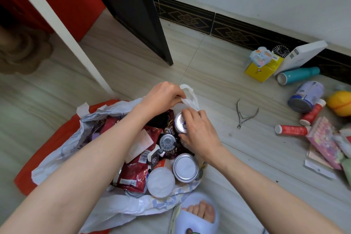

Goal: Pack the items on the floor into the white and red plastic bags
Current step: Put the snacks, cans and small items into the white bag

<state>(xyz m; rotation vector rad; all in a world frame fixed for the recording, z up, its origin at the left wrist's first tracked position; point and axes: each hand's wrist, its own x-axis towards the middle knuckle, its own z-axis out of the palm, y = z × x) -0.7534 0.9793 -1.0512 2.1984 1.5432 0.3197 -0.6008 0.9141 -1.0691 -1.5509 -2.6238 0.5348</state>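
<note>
Head view, only one: white crinkled plastic bag [62, 150] sits open on the tiled floor [218, 74], near centre, lying over a red plastic bag [43, 150] that shows at its left edge. White bag already stuffed: dark red foil snack packets [133, 173], silver-topped tin cans [185, 167], a white-lidded round tub [161, 182]. Left hand [163, 97] is at the far rim of the bag, fingers curled and pinching the white bag handle loop [190, 93], pulling it up, likely to keep the mouth open or gather it for tying. Right hand [199, 131] is just beside it, fingers curled at the same handle strip and over a silver can top [179, 122]; whether it grips the plastic or the can I can't tell for sure, looks like the plastic. Hands close together, not touching. Still to pack, well apart at the far right: yellow cardboard box [263, 71], teal metal bottle [298, 75], blue-white tin on its side [305, 96], two red tubes [292, 130], pink patterned packet [322, 138], steel nail nippers [245, 116] lying between bag and pile. Judgement: white bag near full, the rest probably goes in the red one. Foot in pale slipper [197, 214] near edge.
</note>
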